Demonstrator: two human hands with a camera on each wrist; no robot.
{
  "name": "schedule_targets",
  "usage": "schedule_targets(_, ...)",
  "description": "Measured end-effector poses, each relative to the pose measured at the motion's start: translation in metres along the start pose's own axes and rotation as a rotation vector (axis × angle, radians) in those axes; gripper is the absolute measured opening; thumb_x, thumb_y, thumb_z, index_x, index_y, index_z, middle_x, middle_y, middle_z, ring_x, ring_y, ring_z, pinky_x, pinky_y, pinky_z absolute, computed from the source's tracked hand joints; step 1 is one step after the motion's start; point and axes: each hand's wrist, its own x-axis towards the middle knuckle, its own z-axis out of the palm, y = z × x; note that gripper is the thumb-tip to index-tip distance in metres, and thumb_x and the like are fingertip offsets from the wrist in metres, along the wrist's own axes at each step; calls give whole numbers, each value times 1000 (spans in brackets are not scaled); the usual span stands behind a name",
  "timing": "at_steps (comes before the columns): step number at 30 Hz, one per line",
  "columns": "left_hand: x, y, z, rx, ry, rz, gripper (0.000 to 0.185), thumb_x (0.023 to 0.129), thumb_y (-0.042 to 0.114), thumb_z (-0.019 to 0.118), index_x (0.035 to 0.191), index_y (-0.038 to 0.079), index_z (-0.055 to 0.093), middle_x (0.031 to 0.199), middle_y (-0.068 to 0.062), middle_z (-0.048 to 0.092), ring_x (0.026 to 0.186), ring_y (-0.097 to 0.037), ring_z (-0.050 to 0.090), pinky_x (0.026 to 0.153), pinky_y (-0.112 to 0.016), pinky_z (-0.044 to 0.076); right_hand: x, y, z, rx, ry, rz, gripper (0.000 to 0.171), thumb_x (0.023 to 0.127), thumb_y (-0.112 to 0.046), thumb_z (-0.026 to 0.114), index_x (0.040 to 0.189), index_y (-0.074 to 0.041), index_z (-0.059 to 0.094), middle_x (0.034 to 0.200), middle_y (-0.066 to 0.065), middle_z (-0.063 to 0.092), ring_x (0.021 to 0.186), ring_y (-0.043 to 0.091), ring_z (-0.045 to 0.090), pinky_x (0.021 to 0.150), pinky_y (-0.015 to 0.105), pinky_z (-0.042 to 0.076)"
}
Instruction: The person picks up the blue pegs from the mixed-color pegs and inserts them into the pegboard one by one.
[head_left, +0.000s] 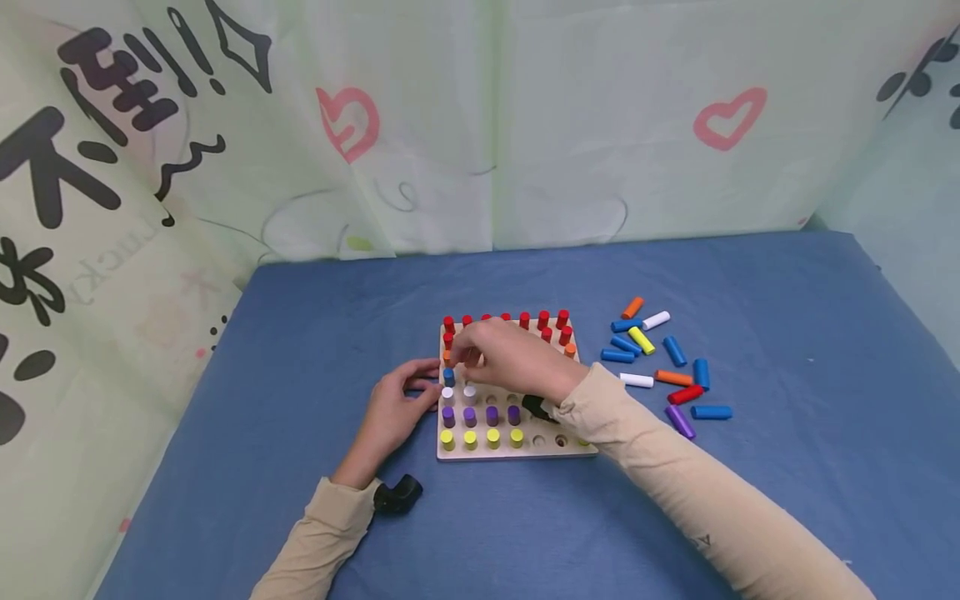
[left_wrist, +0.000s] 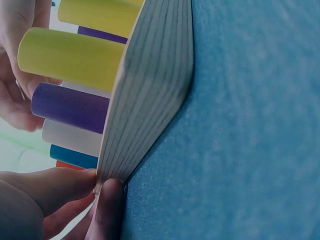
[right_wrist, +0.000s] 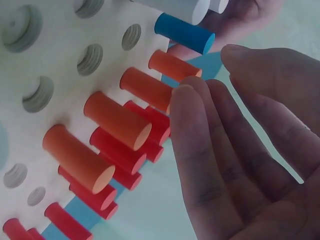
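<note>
A wooden pegboard [head_left: 487, 456] lies on the blue-covered table with coloured pegs standing in rows. My left hand [head_left: 397, 404] holds its left edge, fingertips [left_wrist: 75, 185] and thumb at the wood. Over the far left part, my right hand [head_left: 517, 354] hovers with thumb and fingers apart and nothing between them. Its fingertips [right_wrist: 187, 107] are right by the orange pegs [right_wrist: 117, 120] and one blue peg [right_wrist: 185, 33]. Nearer me stand white pegs [head_left: 469, 393], purple pegs [head_left: 492, 416] and yellow pegs [head_left: 492, 438]. Red pegs [head_left: 543, 319] fill the far rows, partly hidden by the right hand.
Loose pegs lie scattered right of the board: several blue pegs [head_left: 712, 412], white pegs [head_left: 637, 381], orange pegs [head_left: 674, 377], a red peg [head_left: 686, 395], a purple peg [head_left: 680, 421] and a yellow peg [head_left: 641, 340]. A printed curtain [head_left: 585, 167] hangs behind the table.
</note>
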Motion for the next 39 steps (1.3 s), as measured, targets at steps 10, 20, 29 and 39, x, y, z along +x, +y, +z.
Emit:
schedule_targets(10,-1,2,0,8,0,-6,38,92,9,69,130,6,63,119,-11,68,97,-21,68,76,-30,60,-12,4,-7,-17,54,-3,12,89,-7,73,101,-8,73,99,3,71,83,11,64,76,27,55)
schedule_targets(20,0,1,1,6,-2,-10,37,93,11,68,130,7,63,119,-9,68,96,-20,68,75,-29,60,-26,9,-12,-31,91,55,19,88,-7,73,107,-7,73,106,7,70,95,22,65,81,33,55)
schedule_targets(29,-1,1,1,7,5,-10,37,93,10,67,130,8,62,120,-8,68,95,-19,68,74,-29,60,-38,24,-18,-3,130,54,19,88,-5,72,107,-5,72,104,8,69,96,22,65,82,36,56)
schedule_targets(39,-1,1,1,23,7,-21,38,93,12,68,131,8,62,120,-8,67,97,-18,67,75,-29,60,-53,37,-25,-7,183,102,20,86,-5,74,106,-3,72,103,8,69,88,18,64,75,33,56)
